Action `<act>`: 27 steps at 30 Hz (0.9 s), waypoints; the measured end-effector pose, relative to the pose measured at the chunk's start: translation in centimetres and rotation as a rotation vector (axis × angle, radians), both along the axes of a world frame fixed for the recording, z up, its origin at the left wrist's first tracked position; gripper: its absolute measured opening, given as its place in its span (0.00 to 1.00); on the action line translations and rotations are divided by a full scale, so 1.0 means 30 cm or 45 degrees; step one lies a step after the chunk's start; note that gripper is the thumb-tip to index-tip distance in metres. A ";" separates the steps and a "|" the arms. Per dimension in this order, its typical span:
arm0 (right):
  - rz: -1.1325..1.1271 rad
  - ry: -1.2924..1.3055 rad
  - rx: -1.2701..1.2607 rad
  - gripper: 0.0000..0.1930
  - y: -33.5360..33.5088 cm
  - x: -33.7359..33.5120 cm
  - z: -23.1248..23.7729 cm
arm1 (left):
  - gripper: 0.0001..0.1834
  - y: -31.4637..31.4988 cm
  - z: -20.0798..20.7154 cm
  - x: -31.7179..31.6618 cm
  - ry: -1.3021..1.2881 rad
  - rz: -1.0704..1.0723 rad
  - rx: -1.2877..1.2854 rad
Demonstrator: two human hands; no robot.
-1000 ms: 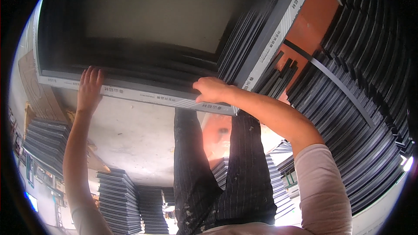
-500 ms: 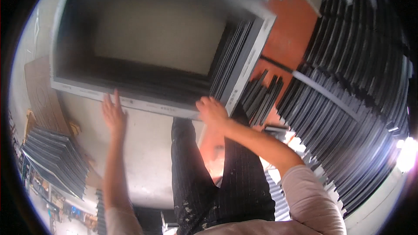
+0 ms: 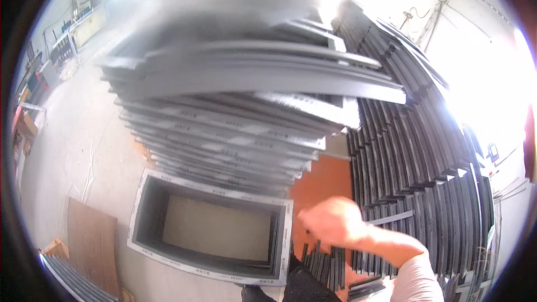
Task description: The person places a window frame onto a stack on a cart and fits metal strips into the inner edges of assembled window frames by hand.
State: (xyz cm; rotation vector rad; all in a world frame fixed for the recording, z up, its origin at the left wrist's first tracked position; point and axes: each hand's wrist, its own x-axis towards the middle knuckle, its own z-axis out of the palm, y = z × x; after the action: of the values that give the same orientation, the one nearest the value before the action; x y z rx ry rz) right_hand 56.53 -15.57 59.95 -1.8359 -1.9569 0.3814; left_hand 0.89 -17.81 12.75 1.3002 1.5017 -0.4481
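Grey metal edged in white film: that is the frame (image 3: 204,272) in front of us, lying flat with its edges over those of the pile (image 3: 273,240), whose layered inner walls show through the opening. A second ago both our hands lay along its near edge; now neither seems to be on it. Our left hand has gone out of view, so we cannot tell how its fingers stand. Our right hand (image 3: 330,221) has swung off past the pile's right edge, over the orange sheet (image 3: 321,182). Its fingers look curled in, but blur hides how tightly, and we cannot tell whether they have hold of anything.

Our view has lifted too, bringing in the tall stack (image 3: 224,145) beyond the pile's far edge (its top is badly smeared). By our reading, the frame now rests without our support, and the handling of it has broken off. Offcuts (image 3: 324,268) stand near the pile's near right corner, and a brown board (image 3: 92,240) lies off its left edge.
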 end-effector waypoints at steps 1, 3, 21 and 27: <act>-0.021 -0.274 0.777 0.04 0.037 0.066 0.118 | 0.28 0.010 0.030 -0.007 -0.017 0.062 0.047; -0.239 -0.633 0.828 0.05 0.064 0.247 0.376 | 0.26 0.030 0.107 0.027 -0.061 0.175 0.111; -0.270 -0.741 0.093 0.13 0.532 1.314 0.543 | 0.31 -0.512 0.349 0.672 -0.382 1.025 0.098; -0.174 -0.493 0.284 0.15 0.437 1.172 0.588 | 0.20 -0.414 0.407 0.537 -0.083 1.146 0.141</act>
State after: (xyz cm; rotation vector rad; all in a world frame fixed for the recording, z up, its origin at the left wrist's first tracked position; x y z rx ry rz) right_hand 91.69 -2.45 77.60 -1.9886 -1.9981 -0.2451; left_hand 16.99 -30.23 24.96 0.5916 1.8839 0.2625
